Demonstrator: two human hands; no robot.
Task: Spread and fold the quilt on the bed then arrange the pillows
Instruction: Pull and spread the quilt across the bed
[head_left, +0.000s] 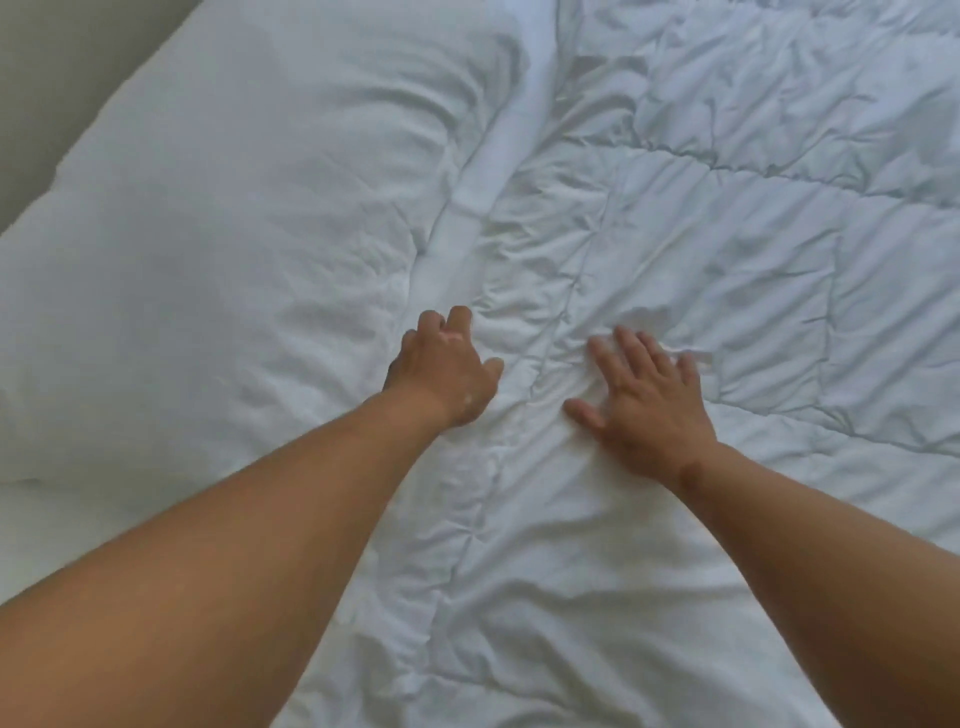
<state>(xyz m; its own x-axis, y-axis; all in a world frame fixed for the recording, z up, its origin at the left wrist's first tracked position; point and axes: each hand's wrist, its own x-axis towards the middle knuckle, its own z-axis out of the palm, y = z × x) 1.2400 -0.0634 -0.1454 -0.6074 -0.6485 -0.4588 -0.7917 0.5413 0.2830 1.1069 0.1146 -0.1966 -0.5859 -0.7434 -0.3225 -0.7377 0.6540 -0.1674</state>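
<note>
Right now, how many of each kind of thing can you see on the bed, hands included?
white quilt: 1
white pillow: 1
hands: 2 (left hand, right hand)
Total: 4

Illumination: soft, diffuse, moderately dim, with a cool blue-grey cast over the white quilt (701, 218). Brightest along the quilt's central fold; duller to its left. Shadows: faint, confined to creases and stitched seams. Sharpness: soft throughout; fine fabric texture smeared. Wide-angle stretch toward the frame edges
</note>
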